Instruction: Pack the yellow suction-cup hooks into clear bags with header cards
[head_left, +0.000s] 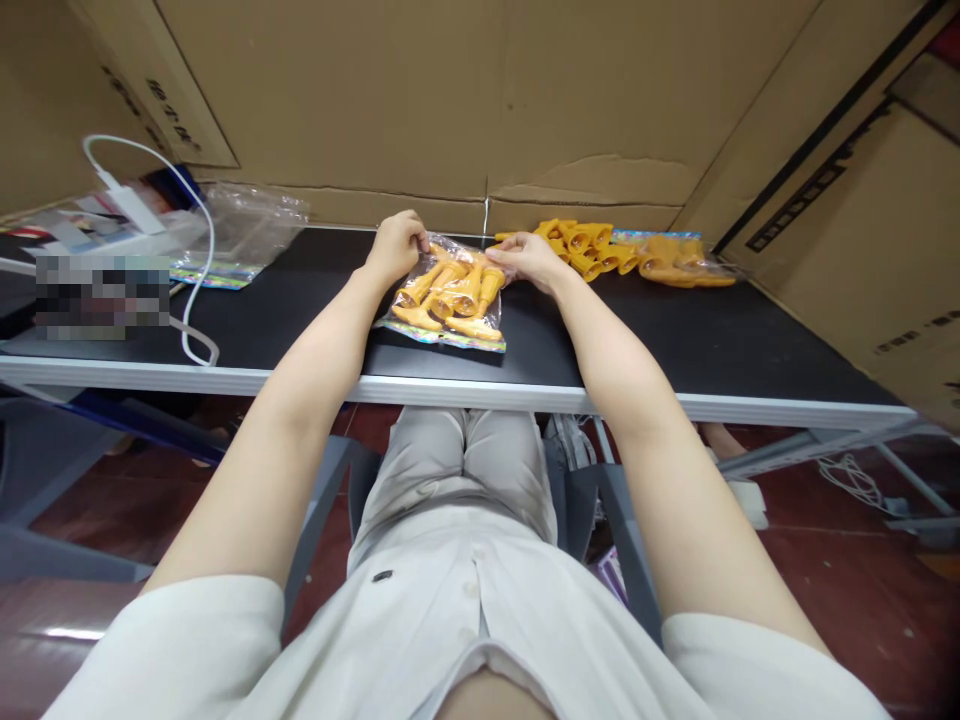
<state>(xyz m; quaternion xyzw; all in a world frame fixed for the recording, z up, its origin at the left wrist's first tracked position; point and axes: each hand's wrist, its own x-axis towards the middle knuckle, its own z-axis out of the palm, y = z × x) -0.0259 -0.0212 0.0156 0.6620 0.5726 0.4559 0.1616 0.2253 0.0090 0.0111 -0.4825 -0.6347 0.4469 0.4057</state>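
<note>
A clear plastic bag (448,292) of several yellow-orange plastic pieces lies on the black table in front of me, its colourful printed strip facing the near edge. My left hand (399,243) has its fingers curled closed on the bag's far left corner. At the far right corner, my right hand (531,258) pinches the bag between thumb and fingers. Just beyond my right hand is a pile of loose yellow plastic pieces (589,243), some with cup-like open ends. Another filled bag (686,262) of such pieces lies right of the pile.
Flattened clear bags (255,235) lie at the table's back left, near a white adapter (135,205) with a looping white cable (210,240). Cardboard walls (420,100) stand along the back and right. The table's pale front edge (480,392) runs just above my lap.
</note>
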